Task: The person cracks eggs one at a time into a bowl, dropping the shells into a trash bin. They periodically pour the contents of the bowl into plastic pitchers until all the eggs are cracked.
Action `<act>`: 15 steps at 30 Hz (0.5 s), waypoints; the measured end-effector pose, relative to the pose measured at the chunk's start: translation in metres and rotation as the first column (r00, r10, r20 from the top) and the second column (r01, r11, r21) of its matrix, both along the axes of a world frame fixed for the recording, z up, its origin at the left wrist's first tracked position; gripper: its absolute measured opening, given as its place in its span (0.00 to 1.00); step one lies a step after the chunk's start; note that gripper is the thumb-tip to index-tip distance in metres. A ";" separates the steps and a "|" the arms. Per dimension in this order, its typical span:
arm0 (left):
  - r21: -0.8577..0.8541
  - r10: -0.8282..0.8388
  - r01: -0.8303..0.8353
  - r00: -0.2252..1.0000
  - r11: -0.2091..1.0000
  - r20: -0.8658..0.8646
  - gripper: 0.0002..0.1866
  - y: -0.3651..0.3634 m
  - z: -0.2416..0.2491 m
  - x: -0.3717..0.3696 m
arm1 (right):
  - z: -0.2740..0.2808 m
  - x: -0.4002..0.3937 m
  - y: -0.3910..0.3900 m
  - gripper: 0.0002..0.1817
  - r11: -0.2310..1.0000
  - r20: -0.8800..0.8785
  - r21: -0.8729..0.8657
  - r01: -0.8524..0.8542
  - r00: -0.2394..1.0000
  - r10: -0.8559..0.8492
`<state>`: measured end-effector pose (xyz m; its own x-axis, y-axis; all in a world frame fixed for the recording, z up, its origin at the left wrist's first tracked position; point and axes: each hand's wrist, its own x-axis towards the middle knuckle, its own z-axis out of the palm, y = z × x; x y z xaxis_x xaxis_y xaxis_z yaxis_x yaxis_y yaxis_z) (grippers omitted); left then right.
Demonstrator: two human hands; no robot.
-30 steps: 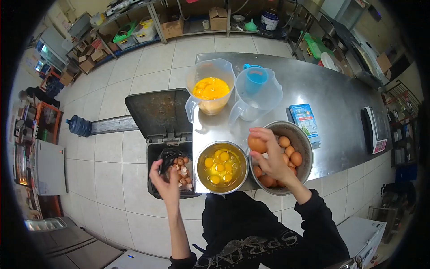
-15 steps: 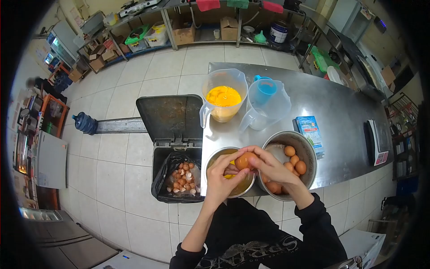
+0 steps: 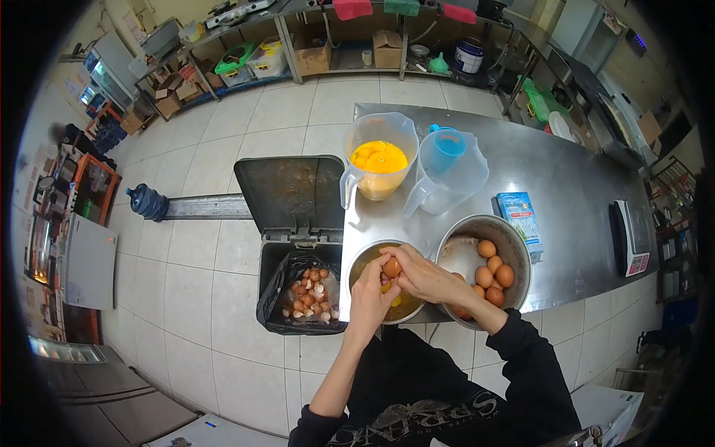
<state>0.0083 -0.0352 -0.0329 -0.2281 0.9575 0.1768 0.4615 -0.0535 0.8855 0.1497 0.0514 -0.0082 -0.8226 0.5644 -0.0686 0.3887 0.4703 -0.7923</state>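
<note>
Both hands are over a metal bowl [image 3: 412, 311] with yellow yolk and clear egg white in it. My left hand [image 3: 366, 294] and my right hand [image 3: 426, 281] pinch one brown egg [image 3: 392, 267] between their fingertips. Yellow shows just beneath the fingers; whether the shell is split is partly hidden by them. To the right, a deep metal pot [image 3: 523, 287] holds several whole brown eggs [image 3: 486, 277], and my right forearm crosses its near rim. Behind the bowl stands a clear measuring jug [image 3: 381, 128] with many yolks [image 3: 378, 157] inside.
Another clear jug [image 3: 465, 179] contains a blue cup [image 3: 446, 149]. A blue carton [image 3: 520, 217] and a scale [image 3: 631, 237] rest on the steel table [image 3: 573, 190]. Left of it, an open bin [image 3: 262, 305] with a black bag holds broken eggshells [image 3: 310, 294].
The hands and egg have moved slightly left and tipped lower over the bowl. The fingers now wrap more around the egg, and less shell shows. The whole view has shifted a little.
</note>
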 end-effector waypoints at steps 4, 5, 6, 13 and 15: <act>0.033 0.062 -0.063 0.998 0.997 0.025 0.24 -0.003 0.001 0.004 | -0.003 -0.001 0.002 0.31 0.993 -0.067 0.117 -0.029 0.997 0.037; 0.015 0.068 -0.068 0.997 0.998 0.033 0.24 -0.003 0.001 0.002 | 0.000 -0.001 0.002 0.31 0.989 -0.092 0.146 -0.028 0.995 0.042; -0.003 0.072 -0.072 0.997 0.997 0.040 0.24 -0.003 0.000 -0.002 | 0.002 0.000 0.003 0.31 0.984 -0.116 0.176 -0.025 0.992 0.046; 0.159 -0.063 0.047 0.993 0.986 0.101 0.25 -0.001 0.005 -0.021 | 0.021 0.005 -0.002 0.37 0.980 -0.009 0.199 0.002 1.000 0.000; 0.231 -0.114 0.051 0.956 0.972 0.269 0.28 0.001 -0.002 -0.009 | 0.025 -0.003 -0.015 0.37 0.979 -0.114 0.176 0.105 0.990 -0.086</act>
<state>-0.0004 -0.0339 -0.0344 -0.2203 0.9197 0.3251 0.1836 -0.2882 0.9398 0.1463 0.0364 0.0164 -0.7615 0.6357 0.1260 0.3580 0.5748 -0.7358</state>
